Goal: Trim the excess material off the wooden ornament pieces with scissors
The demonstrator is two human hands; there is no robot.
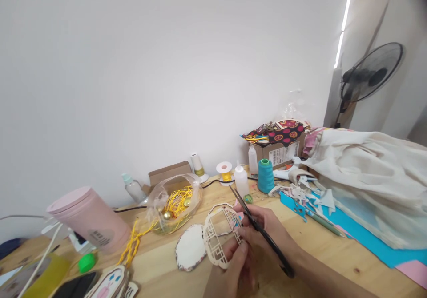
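The wooden cut-out frame (220, 235) stands up just above the tabletop (333, 253), pinched by the left hand (233, 267) from below. The right hand (263, 229) sits just beside it, fingers wrapped around black scissors (256, 227) whose blades point up and away over the frame. A white oval piece (191, 247) lies flat just left of the left hand. A pink cup (90, 218) stands far left; its label is too blurry to read. A teal thread spool (265, 176) stands beyond the right hand.

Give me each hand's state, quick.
Left hand: closed, holding the wooden lattice cutout.
Right hand: closed, gripping the scissors.
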